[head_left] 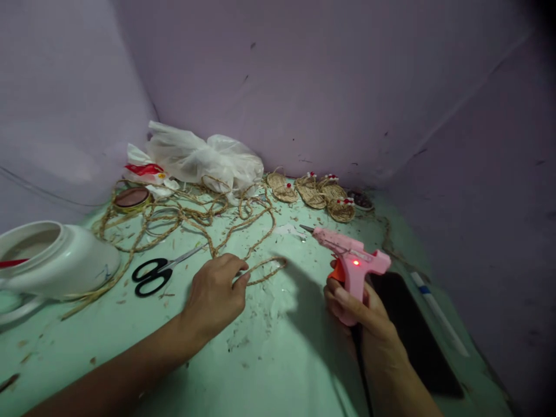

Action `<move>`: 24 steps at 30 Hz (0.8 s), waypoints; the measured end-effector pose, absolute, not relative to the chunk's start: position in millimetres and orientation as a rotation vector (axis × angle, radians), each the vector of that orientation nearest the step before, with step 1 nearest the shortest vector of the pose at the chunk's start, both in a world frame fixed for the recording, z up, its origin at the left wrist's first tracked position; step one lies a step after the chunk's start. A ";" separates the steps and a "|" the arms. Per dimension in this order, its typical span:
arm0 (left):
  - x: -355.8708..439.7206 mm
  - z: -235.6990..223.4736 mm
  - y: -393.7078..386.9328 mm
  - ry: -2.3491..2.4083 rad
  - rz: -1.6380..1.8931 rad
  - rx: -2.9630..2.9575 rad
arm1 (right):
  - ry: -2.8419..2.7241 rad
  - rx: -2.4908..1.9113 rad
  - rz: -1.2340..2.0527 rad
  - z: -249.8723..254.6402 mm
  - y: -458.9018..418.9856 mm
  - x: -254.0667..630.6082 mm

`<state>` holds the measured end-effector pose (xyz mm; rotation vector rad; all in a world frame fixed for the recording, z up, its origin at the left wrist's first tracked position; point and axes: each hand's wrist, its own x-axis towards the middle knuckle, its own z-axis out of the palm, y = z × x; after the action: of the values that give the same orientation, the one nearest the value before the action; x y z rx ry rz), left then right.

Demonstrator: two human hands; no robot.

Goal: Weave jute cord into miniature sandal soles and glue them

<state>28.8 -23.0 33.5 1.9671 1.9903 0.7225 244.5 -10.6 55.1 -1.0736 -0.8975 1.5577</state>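
My right hand (354, 307) is wrapped round the handle of a pink glue gun (347, 246), whose red light is lit. Its nozzle points left, above the table, and a black cord runs down from the grip. My left hand (219, 289) is closed on a length of jute rope (267, 272), pinched between thumb and fingers. A loop of that rope sticks out to the right of the fingertips, near the tabletop. More rope runs back from the hand into a loose tangle. Black-handled scissors (154, 275) lie just left of my left hand.
A white ceramic pot (87, 260) lies at the left. Behind are a roll of tape (131, 198) and a white plastic bag (208, 159). Several small woven rope slippers (310, 192) with beads sit along the wall. A dark phone (412, 330) and a white pen (438, 313) lie at right.
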 end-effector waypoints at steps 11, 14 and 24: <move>35.8 44.2 -18.1 1.772 0.477 1.862 | -1.087 -1.404 1.377 42.5 -6.8 243.1; 37.8 46.2 -24.3 1.539 0.473 2.093 | -1.179 -1.481 1.382 43.8 -9.1 241.9; 28.6 45.5 -49.5 1.385 0.943 2.135 | -1.099 -1.640 1.027 42.2 -30.8 257.3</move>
<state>28.6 -49.5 45.5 2.1352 1.3849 0.9430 257.3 -30.8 42.2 -1.6403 -1.0992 1.0270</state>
